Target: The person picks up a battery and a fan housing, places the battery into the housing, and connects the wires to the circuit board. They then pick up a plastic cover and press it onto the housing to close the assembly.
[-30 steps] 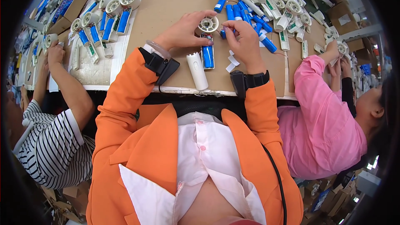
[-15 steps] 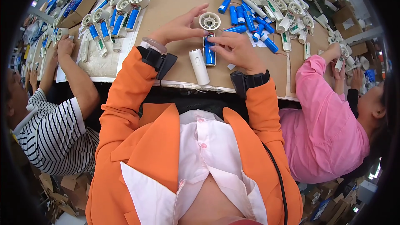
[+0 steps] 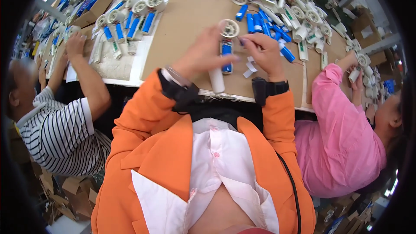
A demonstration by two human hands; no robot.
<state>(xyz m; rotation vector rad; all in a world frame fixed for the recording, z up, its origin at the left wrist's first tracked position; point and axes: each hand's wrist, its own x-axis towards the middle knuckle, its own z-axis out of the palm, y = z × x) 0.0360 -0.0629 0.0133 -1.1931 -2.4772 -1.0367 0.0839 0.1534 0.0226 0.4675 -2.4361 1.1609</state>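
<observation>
A white handheld fan body [image 3: 229, 28] with a round spoked head lies on the brown board in front of me. Its handle is uncovered, and a blue cylindrical battery [image 3: 226, 56] shows in it. My left hand [image 3: 200, 54], smeared by motion, hovers at the fan's left side, fingers stretched and thumb across the battery. Below that thumb lies a smooth white handle cover [image 3: 217, 80], its upper end hidden. To the right of the fan, my right hand [image 3: 265, 56] is closed, thumb against index finger. Something dark shows at its fingertips, too small to name.
Loose blue batteries [image 3: 256, 22] and a heap of white fan parts [image 3: 299, 15] lie at the far right. Fan bodies with batteries [image 3: 134, 19] stand in a row at left. Small white scraps [image 3: 249, 67] lie near my right wrist. Co-workers sit close on both sides.
My right hand has drawn off the battery to the right, its fingers closing. My left hand has come lower, over the fan handle and cover. The whole view has shifted slightly.
</observation>
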